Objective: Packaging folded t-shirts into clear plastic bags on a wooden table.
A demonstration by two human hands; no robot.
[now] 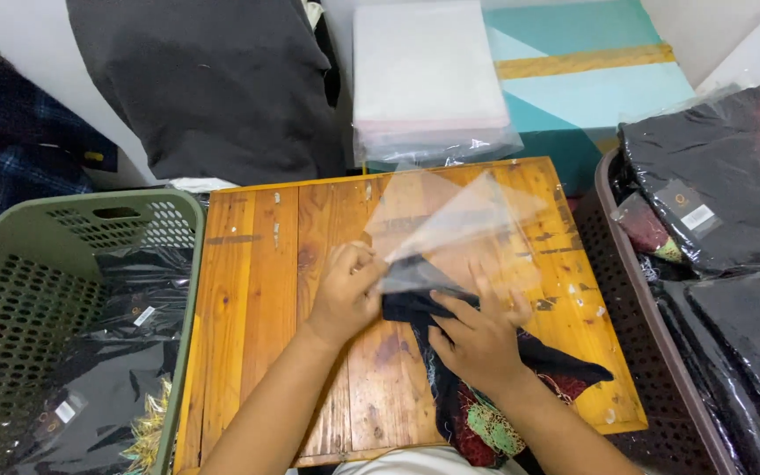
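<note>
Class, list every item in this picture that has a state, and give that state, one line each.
clear plastic bag: open at one end, partly over the cloth.
black embroidered cloth: folded, one end entering the bag.
left hand: gripping the bag's edge.
right hand: pressing on the cloth.
green basket: holding bagged garments.

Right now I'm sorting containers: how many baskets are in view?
2: a green perforated basket left of the wooden board, and a brown one to its right. Both hold bagged dark garments; others may lie outside the frame.
</note>
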